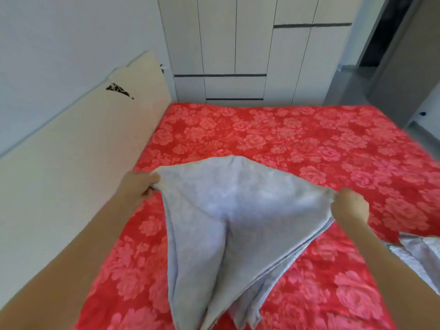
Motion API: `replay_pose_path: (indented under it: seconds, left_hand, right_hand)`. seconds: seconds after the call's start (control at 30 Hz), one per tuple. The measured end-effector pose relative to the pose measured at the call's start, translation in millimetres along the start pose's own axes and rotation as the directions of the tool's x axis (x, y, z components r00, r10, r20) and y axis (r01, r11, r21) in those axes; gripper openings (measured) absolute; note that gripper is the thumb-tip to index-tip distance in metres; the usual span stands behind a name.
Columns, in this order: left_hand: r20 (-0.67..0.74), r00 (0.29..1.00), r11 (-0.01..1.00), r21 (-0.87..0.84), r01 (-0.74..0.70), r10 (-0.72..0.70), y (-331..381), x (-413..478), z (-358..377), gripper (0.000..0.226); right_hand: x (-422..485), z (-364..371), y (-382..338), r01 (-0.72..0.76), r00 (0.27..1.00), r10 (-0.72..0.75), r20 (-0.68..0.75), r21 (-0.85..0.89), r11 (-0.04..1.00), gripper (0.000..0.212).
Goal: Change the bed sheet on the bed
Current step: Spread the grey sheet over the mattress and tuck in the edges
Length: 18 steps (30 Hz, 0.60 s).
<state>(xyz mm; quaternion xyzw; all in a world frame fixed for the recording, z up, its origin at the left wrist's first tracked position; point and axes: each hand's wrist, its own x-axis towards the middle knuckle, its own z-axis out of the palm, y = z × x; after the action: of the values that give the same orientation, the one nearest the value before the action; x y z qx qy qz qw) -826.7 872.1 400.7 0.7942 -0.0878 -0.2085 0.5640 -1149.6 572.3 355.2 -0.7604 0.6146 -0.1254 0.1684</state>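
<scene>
Over red floral bed (297, 139), my left hand (138, 184) and right hand (348, 207) each pinch corner of folded grey sheet (228, 210), hands spread apart, sheet hanging, lower folds touching bed. Judge task early: grey sheet not yet opened or spread, tucking all left. Whether red layer is old sheet, cannot tell

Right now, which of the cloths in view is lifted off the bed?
The grey sheet, held up by the left hand and right hand. The red floral sheet lies spread flat across the bed.
</scene>
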Motion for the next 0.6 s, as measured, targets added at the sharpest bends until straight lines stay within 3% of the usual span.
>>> replay_pose_path:
  seconds: [0.07,0.13,0.17,0.23,0.3,0.37,0.43,0.53,0.6]
  left_hand:
    - [0.078,0.994,0.995,0.063,-0.081,0.076,34.5,-2.3,14.9,0.033]
    - [0.157,0.979,0.986,0.087,-0.141,0.126,56.9,-6.0,39.4,0.028]
    - [0.194,0.972,0.984,0.09,-0.155,0.136,63.6,-7.9,52.7,0.028]
    - [0.286,0.949,0.984,0.079,-0.158,0.13,69.0,-13.3,80.6,0.024]
    - [0.367,0.919,0.971,0.128,-0.203,0.144,68.8,-22.7,106.5,0.02]
    - [0.39,0.908,0.963,0.147,-0.227,0.154,66.7,-27.2,123.8,0.038]
    - [0.381,0.915,0.971,0.135,-0.198,0.133,63.5,-20.8,131.8,0.051]
    - [0.368,0.927,0.99,0.083,-0.112,0.074,61.4,-5.5,132.6,0.041]
    - [0.379,0.924,0.998,-0.012,-0.062,0.062,57.9,-0.8,130.3,0.021]
  right_hand:
    - [-18.4,-1.7,-25.4,0.183,0.979,-0.183,-0.086,-0.01,0.983,0.039]
    - [-70.6,9.1,-64.5,0.431,0.902,-0.424,-0.079,0.16,0.888,0.058]
    - [-99.8,16.0,-85.6,0.467,0.878,-0.479,-0.022,0.266,0.843,0.07]
    - [-142.1,35.0,-115.9,0.417,0.853,-0.498,0.158,0.366,0.832,0.086]
    - [-158.4,59.6,-126.9,0.314,0.864,-0.435,0.255,0.403,0.859,0.068]
    - [-165.4,77.2,-124.2,0.223,0.904,-0.36,0.229,0.466,0.856,0.037]
    - [-166.4,90.1,-117.7,0.17,0.929,-0.302,0.212,0.481,0.86,0.023]
    - [-163.3,97.6,-111.9,0.159,0.954,-0.262,0.145,0.496,0.854,0.045]
    - [-155.8,97.9,-113.1,0.128,0.97,-0.221,0.098,0.57,0.812,0.046]
